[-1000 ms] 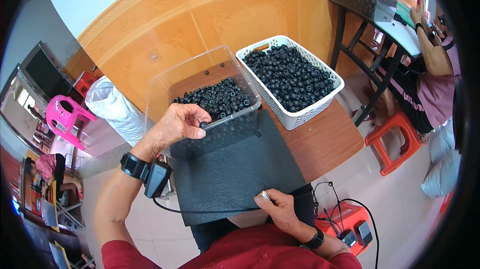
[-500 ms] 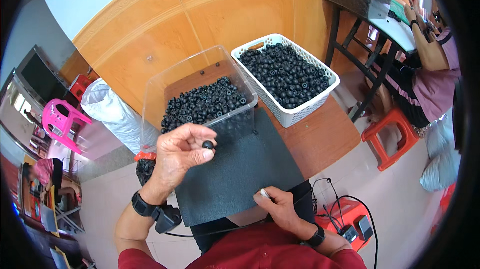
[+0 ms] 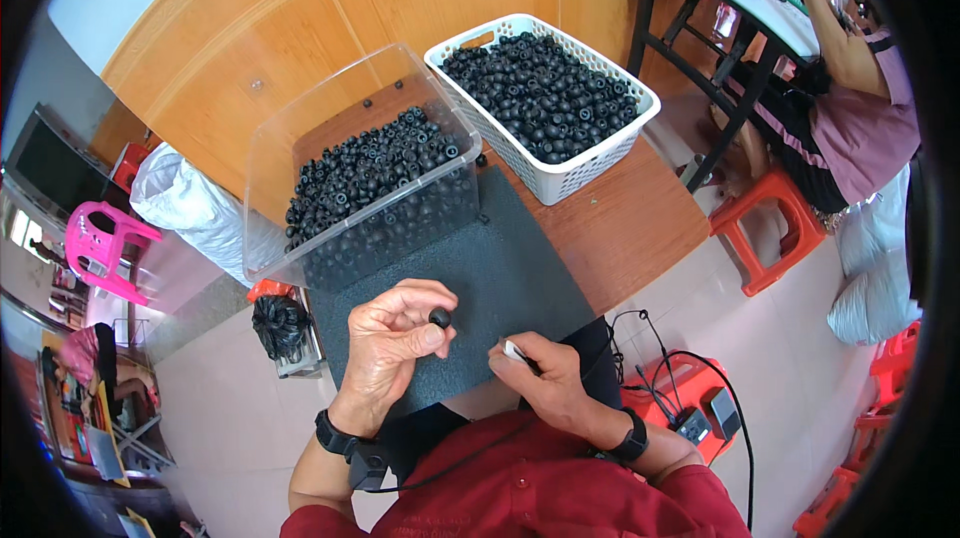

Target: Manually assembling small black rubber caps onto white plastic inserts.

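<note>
My left hand (image 3: 388,343) is closed in a pinch on a small round black piece (image 3: 439,318), held above the dark mat (image 3: 530,263). My right hand (image 3: 552,383) is a little to the right, its fingers wrapped round a small tool with a white part (image 3: 513,350) showing. The tool's exact kind is hidden by the fingers, and its thin tip cannot be made out. Beyond my hands stands a clear plastic bin (image 3: 375,206) holding many similar black pieces. A white slotted basket (image 3: 590,166), heaped with the same pieces, is to its right.
The bin and basket stand on a brown wooden table (image 3: 640,243). A red stool (image 3: 690,388) at my right bears black cables and devices. A black plastic bag (image 3: 280,326) is at the table's left. Another person (image 3: 860,138) sits at a table on the far right.
The view has shifted. My left hand has come away from the bin, toward my body and closer to my right hand, still pinching the black piece. My right hand keeps its tool.
</note>
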Motion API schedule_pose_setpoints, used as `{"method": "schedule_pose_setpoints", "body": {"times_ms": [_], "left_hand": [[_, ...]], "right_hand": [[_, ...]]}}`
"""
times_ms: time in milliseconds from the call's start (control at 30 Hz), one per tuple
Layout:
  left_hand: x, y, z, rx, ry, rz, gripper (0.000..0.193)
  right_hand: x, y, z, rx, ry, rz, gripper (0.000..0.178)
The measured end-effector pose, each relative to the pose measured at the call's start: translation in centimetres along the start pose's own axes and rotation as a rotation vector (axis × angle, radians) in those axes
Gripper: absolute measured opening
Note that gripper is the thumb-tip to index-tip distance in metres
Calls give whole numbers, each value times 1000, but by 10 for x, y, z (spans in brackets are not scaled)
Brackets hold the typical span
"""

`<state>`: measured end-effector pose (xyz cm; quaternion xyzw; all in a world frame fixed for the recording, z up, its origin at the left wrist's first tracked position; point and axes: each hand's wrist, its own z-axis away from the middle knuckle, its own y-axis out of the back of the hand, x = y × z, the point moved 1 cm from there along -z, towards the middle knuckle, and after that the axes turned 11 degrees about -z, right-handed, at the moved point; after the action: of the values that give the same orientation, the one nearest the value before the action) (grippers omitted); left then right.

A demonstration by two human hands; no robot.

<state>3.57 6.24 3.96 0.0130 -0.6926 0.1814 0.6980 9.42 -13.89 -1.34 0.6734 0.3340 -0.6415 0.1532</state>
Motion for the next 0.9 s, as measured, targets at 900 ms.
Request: {"method": "schedule_pose_setpoints", "body": {"times_ms": [900], "left_hand": [[-40,-16,22,-29,24,-54,24]], "right_hand": [[-12,-7,-11,-21,249,153,18]]}}
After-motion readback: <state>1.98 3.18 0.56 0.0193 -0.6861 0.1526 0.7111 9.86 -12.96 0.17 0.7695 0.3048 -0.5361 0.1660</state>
